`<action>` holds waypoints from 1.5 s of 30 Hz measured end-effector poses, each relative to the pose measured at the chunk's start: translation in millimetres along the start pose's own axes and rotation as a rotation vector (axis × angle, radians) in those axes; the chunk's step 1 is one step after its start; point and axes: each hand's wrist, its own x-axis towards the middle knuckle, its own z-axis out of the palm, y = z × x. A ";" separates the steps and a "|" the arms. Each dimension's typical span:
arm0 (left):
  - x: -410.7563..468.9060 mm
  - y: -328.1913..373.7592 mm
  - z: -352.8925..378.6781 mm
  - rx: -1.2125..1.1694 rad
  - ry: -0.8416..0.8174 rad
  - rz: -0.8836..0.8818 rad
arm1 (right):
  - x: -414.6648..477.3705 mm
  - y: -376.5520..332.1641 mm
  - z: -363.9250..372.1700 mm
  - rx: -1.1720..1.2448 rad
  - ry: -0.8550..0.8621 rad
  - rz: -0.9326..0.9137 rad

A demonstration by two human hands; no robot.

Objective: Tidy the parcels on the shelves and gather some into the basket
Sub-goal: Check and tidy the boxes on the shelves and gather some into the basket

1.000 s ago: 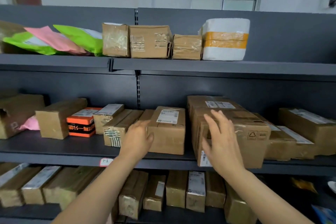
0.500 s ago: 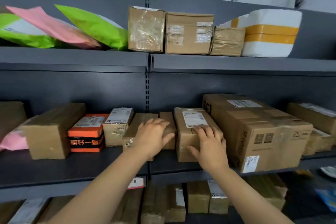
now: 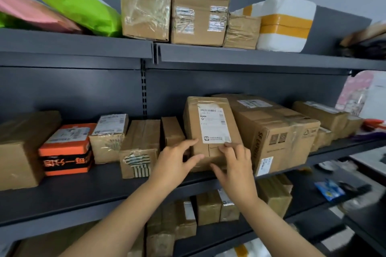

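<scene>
**Both hands grip labelled parcel on middle shelf**

A person's left hand [image 3: 175,162] and right hand [image 3: 237,165] clasp the near end of a brown cardboard box with a white shipping label [image 3: 208,127], fingers [image 3: 229,146] curled over its top and thumbs on its front face. The box lies on the dark grey metal middle shelf [image 3: 73,190], stretching away beyond the fingertips. A large taped brown carton [image 3: 277,131] stands just right of the right fingers, and a slim brown box [image 3: 172,131] sits beyond the left.

Brown labelled parcel [image 3: 211,129] lying lengthwise on middle shelf [image 3: 83,190], white label facing up, sitting between narrow box [image 3: 172,131] at left and large taped carton [image 3: 271,129] at right. Left hand [image 3: 173,165], right hand [image 3: 236,171] gripping near end.
</scene>
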 end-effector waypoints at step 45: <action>-1.0 -66.9 -68.6 0.569 -0.156 -0.195 | 57.4 -92.0 30.8 0.028 -0.520 -0.172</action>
